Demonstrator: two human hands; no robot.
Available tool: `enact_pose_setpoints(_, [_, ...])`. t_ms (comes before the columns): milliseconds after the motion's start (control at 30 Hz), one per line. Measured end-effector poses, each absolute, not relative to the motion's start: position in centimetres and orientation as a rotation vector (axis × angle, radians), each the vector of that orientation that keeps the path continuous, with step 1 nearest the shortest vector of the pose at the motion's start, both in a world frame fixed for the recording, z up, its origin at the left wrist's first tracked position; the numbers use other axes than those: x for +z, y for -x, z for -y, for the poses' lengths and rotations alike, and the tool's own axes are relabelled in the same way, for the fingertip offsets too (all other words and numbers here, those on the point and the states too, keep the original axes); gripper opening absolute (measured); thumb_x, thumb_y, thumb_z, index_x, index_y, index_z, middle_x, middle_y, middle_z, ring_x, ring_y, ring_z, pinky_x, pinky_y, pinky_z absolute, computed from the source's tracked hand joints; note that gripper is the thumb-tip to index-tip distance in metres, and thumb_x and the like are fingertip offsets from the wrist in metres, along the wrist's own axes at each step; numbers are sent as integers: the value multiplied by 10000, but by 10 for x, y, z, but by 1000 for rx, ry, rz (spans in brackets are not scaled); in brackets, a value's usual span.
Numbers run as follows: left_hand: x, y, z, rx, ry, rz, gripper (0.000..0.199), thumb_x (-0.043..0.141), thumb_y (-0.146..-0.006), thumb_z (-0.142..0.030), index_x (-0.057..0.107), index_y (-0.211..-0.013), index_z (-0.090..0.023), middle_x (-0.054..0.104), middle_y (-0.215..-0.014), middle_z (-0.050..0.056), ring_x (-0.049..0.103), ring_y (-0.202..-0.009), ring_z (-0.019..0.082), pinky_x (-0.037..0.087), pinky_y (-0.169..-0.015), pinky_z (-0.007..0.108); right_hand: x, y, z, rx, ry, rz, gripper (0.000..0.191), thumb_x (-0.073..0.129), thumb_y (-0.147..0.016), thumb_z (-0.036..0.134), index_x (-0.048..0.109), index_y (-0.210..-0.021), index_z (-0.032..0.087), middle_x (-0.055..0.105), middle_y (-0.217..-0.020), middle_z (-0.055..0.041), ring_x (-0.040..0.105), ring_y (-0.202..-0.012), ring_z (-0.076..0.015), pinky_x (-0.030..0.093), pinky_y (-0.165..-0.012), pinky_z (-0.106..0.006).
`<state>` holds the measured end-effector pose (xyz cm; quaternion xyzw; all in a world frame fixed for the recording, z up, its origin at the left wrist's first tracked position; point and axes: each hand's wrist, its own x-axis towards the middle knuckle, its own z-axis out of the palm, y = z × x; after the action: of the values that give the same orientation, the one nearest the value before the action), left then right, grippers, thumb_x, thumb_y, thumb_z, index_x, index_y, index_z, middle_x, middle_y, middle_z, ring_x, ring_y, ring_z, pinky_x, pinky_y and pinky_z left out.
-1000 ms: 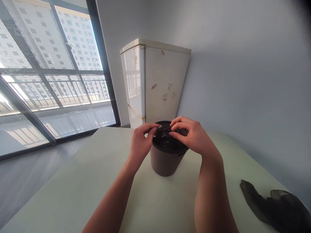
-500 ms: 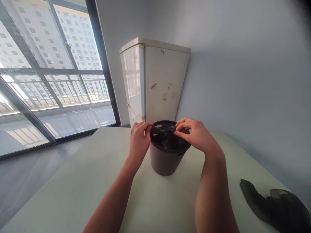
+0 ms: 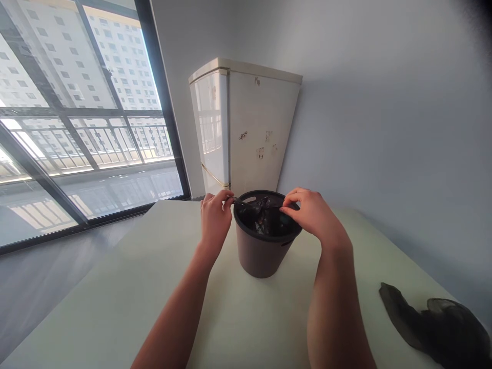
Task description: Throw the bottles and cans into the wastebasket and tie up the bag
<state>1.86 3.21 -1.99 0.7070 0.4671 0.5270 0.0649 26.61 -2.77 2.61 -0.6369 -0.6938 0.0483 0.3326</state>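
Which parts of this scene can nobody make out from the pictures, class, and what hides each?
All in the head view:
- Inside bottom of the bin: behind black plastic and shadow.
- Whether the right hand pinches that plastic: too small, dark.
- Fridge's base: behind the table.
- Dark sheer material's far end: cut off by the picture's edge.

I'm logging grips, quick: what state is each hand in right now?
Left hand: closed, pinching the black bag near the bin's rim.
Right hand: fingertips pinched together, apparently on the same bag.
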Motion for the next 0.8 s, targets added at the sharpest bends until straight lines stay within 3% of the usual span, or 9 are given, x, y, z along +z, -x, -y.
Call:
enact_pose_setpoints(500, [-24, -11, -41, 1587, -2112, -1440, 161, 604, -927, -164, 721, -960, -269, 742, -772, 29, 623, -868, 268, 478, -829, 415, 16, -283, 22, -29, 1758, 1753, 160, 681, -800, 273, 727, -649, 249, 717, -946, -63, 598, -788, -229, 426, -653, -359])
enact_pose_setpoints(700, [-14, -12, -32, 1635, -1985, -1307, 76, 652, -929, -252, 728, -930, -253, 763, -829, 18, 649, -795, 210, 492, -785, 362, 29, -268, 33, 74, 1755, 1633, 136, 652, -854, 321, 678, -743, 245, 678, -746, -32, 510, -591, -170, 404, -598, -339])
enact_pose_setpoints(800, [-5, -15, -22, 1618, -1875, -1173, 81, 694, -912, -303, 735, -946, -242, 768, -800, 4, 656, -743, 178, 504, -751, 322, 35, -254, 38, 95, 1605, 1618, 89, 672, -850, 293, 654, -778, 245, 674, -732, -23, 535, -615, -171, 437, -634, -335])
